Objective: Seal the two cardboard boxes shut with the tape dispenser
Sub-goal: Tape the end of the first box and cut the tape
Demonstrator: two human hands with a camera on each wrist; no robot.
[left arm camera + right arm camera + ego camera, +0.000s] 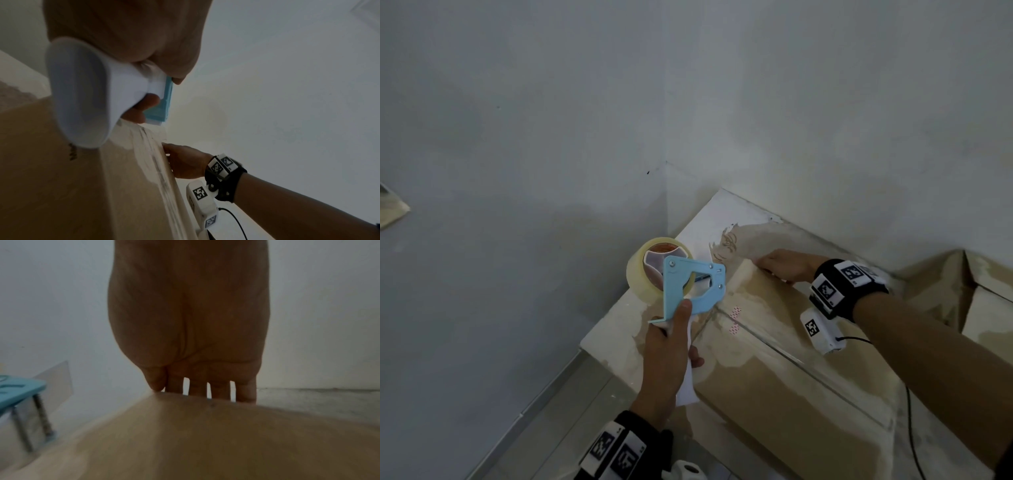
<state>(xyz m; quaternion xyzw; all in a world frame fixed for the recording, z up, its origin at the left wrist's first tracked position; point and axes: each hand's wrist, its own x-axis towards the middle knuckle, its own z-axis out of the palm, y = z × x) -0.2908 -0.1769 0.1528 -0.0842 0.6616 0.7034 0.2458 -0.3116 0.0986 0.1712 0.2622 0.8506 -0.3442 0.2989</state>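
A brown cardboard box with closed top flaps fills the lower right of the head view. My left hand grips the white handle of the light-blue tape dispenser, which carries a roll of clear tape and sits at the box's far left end. In the left wrist view the handle lies in my curled fingers. My right hand presses flat on the box top near the wall, its straight fingers reaching over the far edge. A second box with raised flaps stands at the right.
White walls meet in a corner right behind the box. Pale floor tiles run along the lower left. A black cable hangs from my right wrist unit over the box. A scrap of cardboard shows at the left edge.
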